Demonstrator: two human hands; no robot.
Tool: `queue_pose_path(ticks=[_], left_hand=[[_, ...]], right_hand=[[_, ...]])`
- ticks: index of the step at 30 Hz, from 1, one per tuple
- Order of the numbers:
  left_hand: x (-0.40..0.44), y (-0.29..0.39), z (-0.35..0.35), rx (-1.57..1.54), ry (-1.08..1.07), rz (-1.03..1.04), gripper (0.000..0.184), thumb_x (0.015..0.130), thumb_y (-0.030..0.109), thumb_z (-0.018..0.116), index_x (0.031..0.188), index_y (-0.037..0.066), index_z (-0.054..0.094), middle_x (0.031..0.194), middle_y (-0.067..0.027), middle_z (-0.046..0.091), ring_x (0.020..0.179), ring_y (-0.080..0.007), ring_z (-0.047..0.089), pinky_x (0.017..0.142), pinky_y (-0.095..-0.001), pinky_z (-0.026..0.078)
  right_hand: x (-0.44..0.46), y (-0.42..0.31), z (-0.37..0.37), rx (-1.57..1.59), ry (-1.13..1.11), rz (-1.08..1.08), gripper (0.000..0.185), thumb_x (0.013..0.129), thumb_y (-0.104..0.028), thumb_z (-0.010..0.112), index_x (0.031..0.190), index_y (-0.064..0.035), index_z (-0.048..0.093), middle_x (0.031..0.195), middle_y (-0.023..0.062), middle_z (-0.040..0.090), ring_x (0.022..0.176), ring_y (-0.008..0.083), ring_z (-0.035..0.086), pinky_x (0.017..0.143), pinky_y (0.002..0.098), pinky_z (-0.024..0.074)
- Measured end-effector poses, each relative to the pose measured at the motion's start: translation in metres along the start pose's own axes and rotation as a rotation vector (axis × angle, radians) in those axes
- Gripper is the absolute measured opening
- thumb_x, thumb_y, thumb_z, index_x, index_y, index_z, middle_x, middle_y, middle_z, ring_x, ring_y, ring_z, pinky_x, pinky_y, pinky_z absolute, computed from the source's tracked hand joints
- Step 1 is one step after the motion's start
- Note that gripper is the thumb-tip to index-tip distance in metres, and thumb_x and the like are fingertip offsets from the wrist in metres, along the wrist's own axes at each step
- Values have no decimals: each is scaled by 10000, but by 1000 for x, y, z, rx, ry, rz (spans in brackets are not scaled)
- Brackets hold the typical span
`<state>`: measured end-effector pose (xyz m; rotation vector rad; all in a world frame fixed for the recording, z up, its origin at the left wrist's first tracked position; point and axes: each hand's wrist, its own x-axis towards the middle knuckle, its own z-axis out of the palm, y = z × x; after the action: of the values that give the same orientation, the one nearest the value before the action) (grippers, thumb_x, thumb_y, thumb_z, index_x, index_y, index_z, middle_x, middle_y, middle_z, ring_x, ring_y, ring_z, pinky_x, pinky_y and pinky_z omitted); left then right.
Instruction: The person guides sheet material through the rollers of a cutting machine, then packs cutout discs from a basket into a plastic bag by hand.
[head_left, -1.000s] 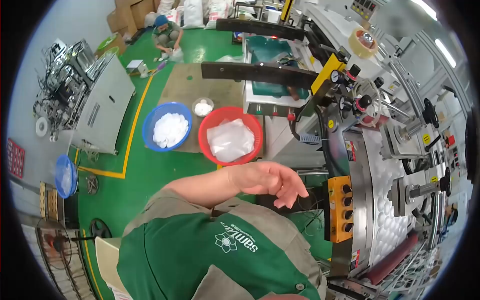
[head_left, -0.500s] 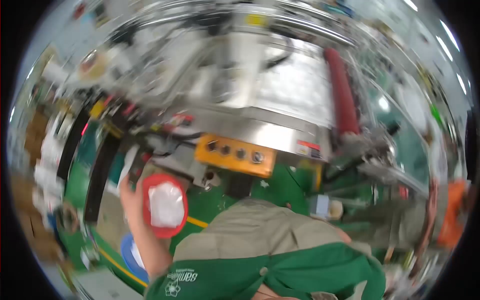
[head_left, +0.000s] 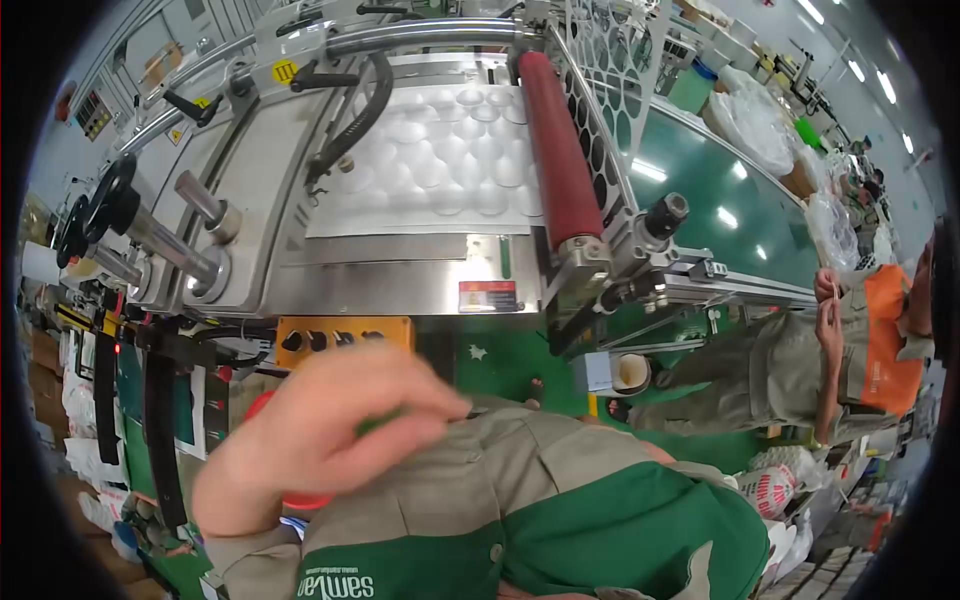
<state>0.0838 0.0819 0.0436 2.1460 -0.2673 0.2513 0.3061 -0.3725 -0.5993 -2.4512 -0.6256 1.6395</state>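
We find the left hand (head_left: 335,430) raised in front of the khaki and green shirt (head_left: 600,500), blurred; its fingers (head_left: 395,385) are loosely curled and partly open, the thumb lies apart below them, and we see nothing in their hold. The right hand we cannot make out. Nearest the left hand is an orange knob box (head_left: 378,330), partly covered by it in our view, with a row of dark round knobs on its face; whether hand and box touch, we cannot tell. Above the box, on the bed of the machine, lies a pale, glossy sheet (head_left: 430,165) marked with rows of round, overlapping shapes. On its right edge we note a dark red roller (head_left: 562,150); on its left, a black ribbed hose (head_left: 368,115) and a metal frame. The sheet's front edge is straight, and a strip of bare metal plate (head_left: 375,272) lies between it and the front of the machine, bearing a red and white label (head_left: 487,296). A red basket (head_left: 305,500) shows only in part behind the hand. Beyond the roller we record a perforated panel (head_left: 615,75) and a long green surface (head_left: 710,190) reflecting the lights. The floor (head_left: 500,365) is green. At the right stands a person (head_left: 790,370) in khaki and orange, hands close together, near a pale box (head_left: 593,372) and a round container (head_left: 631,374).
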Motion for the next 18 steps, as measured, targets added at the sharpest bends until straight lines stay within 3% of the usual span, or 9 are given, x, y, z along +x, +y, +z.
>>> queue_pose_path(ticks=[1, 5, 7, 10, 13, 16, 17, 18], left_hand=[[23, -8, 9, 60, 45, 20, 133, 830, 88, 680, 938, 11, 691, 856, -101, 674, 762, -242, 637, 666, -322, 491], [117, -46, 36, 387, 162, -212, 153, 908, 143, 594, 965, 32, 682, 869, -132, 650, 799, -284, 618, 741, -360, 489], [157, -88, 47, 420, 315, -194, 216, 900, 189, 550, 973, 30, 677, 936, -178, 659, 914, -365, 621, 827, -444, 480], [212, -116, 41, 469, 439, -276, 240, 874, 228, 594, 994, 46, 695, 1009, -178, 674, 978, -349, 622, 870, -407, 479], [258, -174, 19, 641, 645, -171, 270, 874, 275, 611, 1018, 67, 704, 1032, -164, 681, 997, -330, 627, 888, -390, 474], [293, -193, 0, 628, 721, -282, 296, 870, 312, 613, 1017, 73, 708, 1039, -153, 688, 1007, -306, 633, 891, -380, 474], [303, -202, -4, 637, 756, -343, 307, 867, 325, 617, 1020, 76, 710, 1039, -151, 690, 1008, -300, 636, 887, -377, 475], [310, -204, -7, 514, 746, -376, 314, 841, 361, 612, 991, 112, 729, 1005, -198, 691, 1001, -334, 640, 893, -399, 490]], right_hand=[[10, 5, -3, -5, 12, -12, 318, 877, -287, 536, 1038, -62, 694, 1053, 159, 682, 947, 323, 648, 806, 442, 504], [54, 21, -6, -79, 50, -65, 331, 877, -287, 526, 1046, -57, 694, 1071, 176, 677, 969, 340, 651, 822, 447, 509], [79, 30, -5, -145, 69, -108, 337, 877, -287, 521, 1050, -54, 693, 1080, 185, 675, 980, 349, 652, 830, 449, 512], [129, 51, 12, -378, 147, -244, 347, 876, -287, 513, 1055, -50, 693, 1093, 198, 671, 996, 363, 655, 842, 453, 516], [-145, -115, -129, -413, -18, -244, 306, 908, -232, 491, 1059, -58, 692, 1059, 157, 689, 960, 334, 660, 810, 426, 517], [-365, -229, -246, -181, 75, -428, 210, 920, -201, 561, 1045, -101, 697, 1021, 115, 701, 955, 306, 653, 802, 403, 510], [-402, -239, -274, -99, 142, -677, 177, 898, -187, 605, 1017, -92, 697, 962, 99, 702, 918, 304, 651, 783, 396, 512], [-424, -243, -295, -106, 371, -864, 150, 867, -158, 650, 994, -96, 699, 894, 77, 693, 854, 295, 643, 756, 392, 510]])
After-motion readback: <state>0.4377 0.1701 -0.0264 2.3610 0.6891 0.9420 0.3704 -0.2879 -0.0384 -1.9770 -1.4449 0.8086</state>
